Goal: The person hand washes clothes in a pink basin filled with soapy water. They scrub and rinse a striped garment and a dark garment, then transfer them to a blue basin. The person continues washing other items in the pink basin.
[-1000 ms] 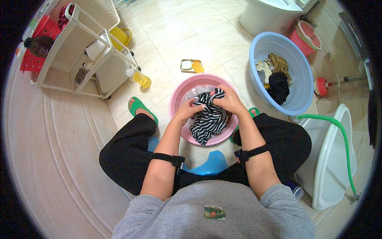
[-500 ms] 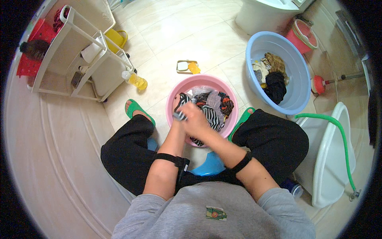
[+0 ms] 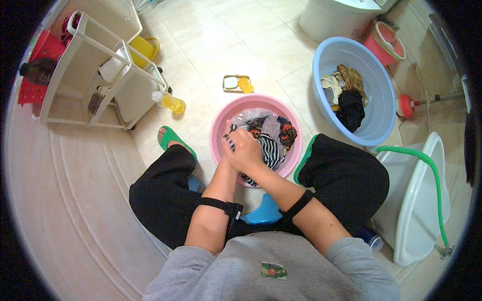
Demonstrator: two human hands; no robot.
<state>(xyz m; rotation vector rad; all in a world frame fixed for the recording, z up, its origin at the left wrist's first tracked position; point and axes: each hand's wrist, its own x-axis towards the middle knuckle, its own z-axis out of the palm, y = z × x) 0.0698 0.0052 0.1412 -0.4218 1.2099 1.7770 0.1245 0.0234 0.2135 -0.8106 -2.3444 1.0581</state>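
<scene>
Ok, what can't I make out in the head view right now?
All in the head view:
- Left hand: mostly hidden under the right hand, so its grip can't be told.
- Striped cloth: the part at the hands is covered by them.
- Pink basin: bottom hidden by the clothes and hands.
- Blue stool: mostly hidden by the person's body.
- Toilet: cut off by the top edge.
</scene>
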